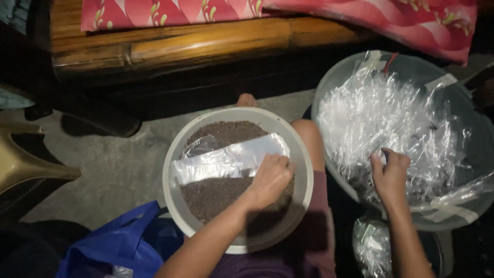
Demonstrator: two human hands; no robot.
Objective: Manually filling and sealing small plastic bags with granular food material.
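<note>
While the bowl sits on the lap: things lie left to right.
Blue bag (121, 247): soft, shiny, low on the left.
Bowl (177, 198): round, pale, full of dark crumbly soil (216, 193).
Clear bag (229, 159): flat, shiny plastic, lying across the soil.
Left hand (270, 180): curled, pinching the clear bag's end.
Right hand (391, 172): fingers bent, gripping crinkly wrappers (381, 113).
Tub (334, 82): big, round, grey, holding the wrappers.

Grey round basin (175, 170), dark brown granules (216, 193) inside. Silvery-clear plastic bag (226, 160) on top. Pale grey tub (334, 82), clear glossy plastic bags (381, 113) heaped in it. Blue carrier bag (118, 244). Red cloth (170, 11), pink stripes, yellow-green leaf motif. Bamboo bench (180, 46) golden brown. Floor (123, 164) mottled grey. Shorts (319, 226) maroon-purple.
</note>
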